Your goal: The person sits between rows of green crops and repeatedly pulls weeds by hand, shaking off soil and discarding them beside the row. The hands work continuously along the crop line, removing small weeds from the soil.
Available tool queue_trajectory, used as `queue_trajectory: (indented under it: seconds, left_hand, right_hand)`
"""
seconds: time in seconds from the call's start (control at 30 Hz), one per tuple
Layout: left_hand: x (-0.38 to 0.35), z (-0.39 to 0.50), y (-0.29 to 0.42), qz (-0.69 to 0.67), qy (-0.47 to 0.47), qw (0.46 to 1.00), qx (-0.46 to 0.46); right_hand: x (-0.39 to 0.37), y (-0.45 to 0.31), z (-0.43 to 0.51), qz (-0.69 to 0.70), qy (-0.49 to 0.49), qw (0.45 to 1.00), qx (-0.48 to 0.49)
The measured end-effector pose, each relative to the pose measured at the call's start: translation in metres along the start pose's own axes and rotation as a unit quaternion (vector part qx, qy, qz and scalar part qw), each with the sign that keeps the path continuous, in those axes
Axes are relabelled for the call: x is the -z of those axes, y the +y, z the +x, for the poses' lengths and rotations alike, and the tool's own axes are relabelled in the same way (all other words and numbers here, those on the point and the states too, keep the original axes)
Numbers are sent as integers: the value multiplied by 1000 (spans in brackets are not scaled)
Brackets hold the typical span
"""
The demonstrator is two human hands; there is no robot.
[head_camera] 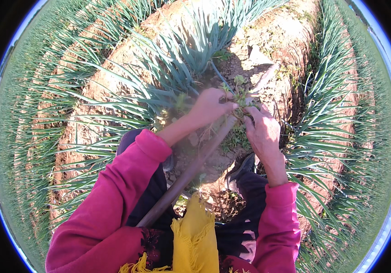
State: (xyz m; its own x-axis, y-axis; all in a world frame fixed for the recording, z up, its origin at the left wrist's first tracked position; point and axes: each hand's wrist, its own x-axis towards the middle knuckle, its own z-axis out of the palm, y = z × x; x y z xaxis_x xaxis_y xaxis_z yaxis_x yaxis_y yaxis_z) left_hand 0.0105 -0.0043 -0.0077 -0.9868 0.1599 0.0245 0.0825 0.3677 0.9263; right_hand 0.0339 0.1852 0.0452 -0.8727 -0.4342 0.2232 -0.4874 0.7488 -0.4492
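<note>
Both hands meet in front of me around a small bunch of leafy green weeds with thin roots hanging down. My left hand pinches the weeds from the left between thumb and fingers. My right hand has its fingertips closed on the same bunch from the right. Beneath the hands a long wooden handle runs diagonally from my lap up to the right; what looks like a pale tool blade lies on the soil at its far end, partly washed out by glare.
Rows of green onion plants stand on both sides along ridges of dry soil. Low weeds grow on the ground below the hands. A shoe rests in the furrow. A yellow fringed scarf hangs at the bottom centre.
</note>
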Motion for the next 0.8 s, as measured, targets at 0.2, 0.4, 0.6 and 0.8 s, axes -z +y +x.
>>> queue_trajectory:
  seconds: [0.2,0.4,0.6,0.8]
  left_hand:
    - [-4,2,-9,-71,20,997,24]
    - [-1,3,-5,-71,-2,997,42]
    - [-2,1,0,-57,-41,998,-4]
    - [2,-1,9,-84,-126,988,-7]
  right_hand:
    - [0,-11,-1,43,-8,999,-12]
    - [3,8,3,129,148,978,-71]
    - [-1,26,4,282,51,945,-157]
    - [8,9,7,407,-10,883,-233]
